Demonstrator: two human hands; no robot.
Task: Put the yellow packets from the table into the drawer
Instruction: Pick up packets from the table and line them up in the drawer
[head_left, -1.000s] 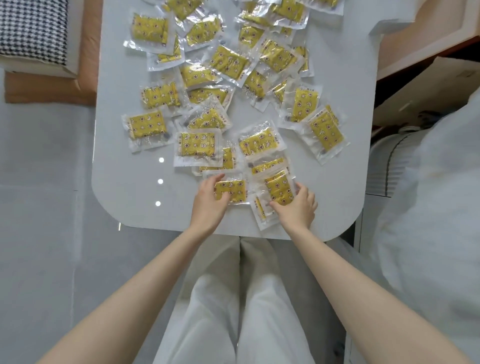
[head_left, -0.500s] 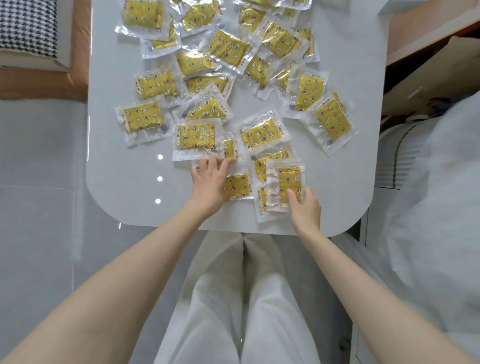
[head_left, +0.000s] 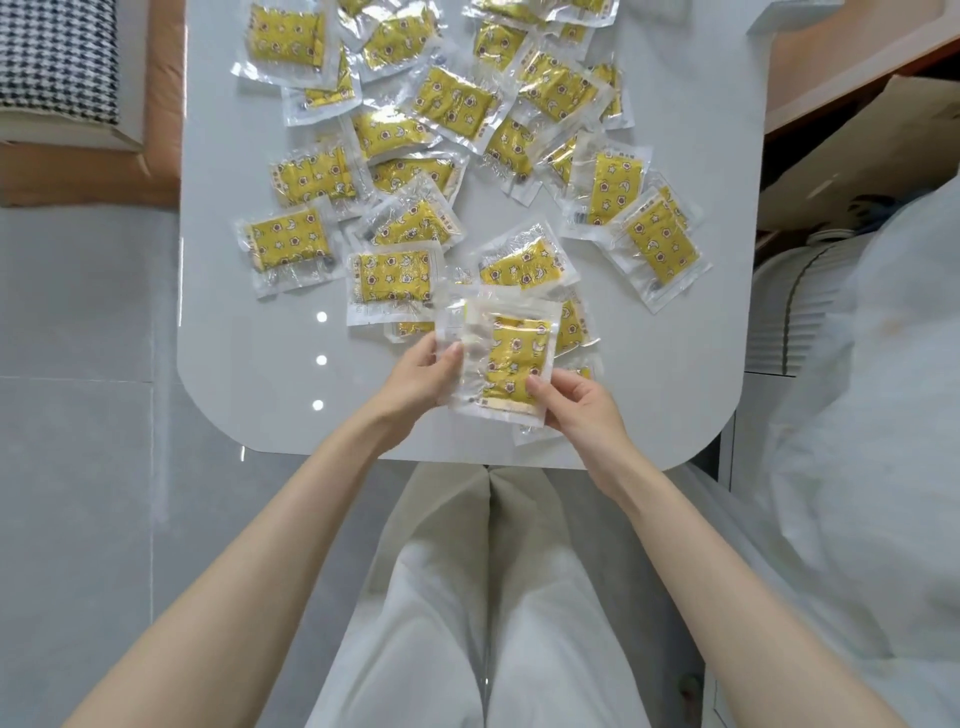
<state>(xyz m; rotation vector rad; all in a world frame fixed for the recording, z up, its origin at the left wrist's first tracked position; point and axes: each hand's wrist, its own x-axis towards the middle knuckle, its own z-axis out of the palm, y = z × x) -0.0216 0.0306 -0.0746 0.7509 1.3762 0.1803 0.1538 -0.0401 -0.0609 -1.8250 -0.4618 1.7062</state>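
Note:
Several yellow packets in clear wrappers lie scattered over the white table (head_left: 249, 395). Both hands hold a small stack of yellow packets (head_left: 511, 358) raised just above the table's near edge. My left hand (head_left: 421, 376) pinches the stack's left side, thumb on top. My right hand (head_left: 576, 402) grips its lower right corner. More packets (head_left: 574, 325) lie partly hidden under the stack. An open drawer (head_left: 852, 156) of pale wood shows at the upper right, its inside mostly dark.
A white ribbed appliance (head_left: 800, 312) and a white cloth (head_left: 893, 415) sit right of the table. A houndstooth cushion (head_left: 52, 57) on a brown seat is at the upper left. Grey floor tiles lie to the left; my white trousers (head_left: 483, 597) are below the table edge.
The hands gathered packets that lay flat near the table's front edge and lifted them together as one stack. The left hand went from pressing on a packet to pinching the stack's side.

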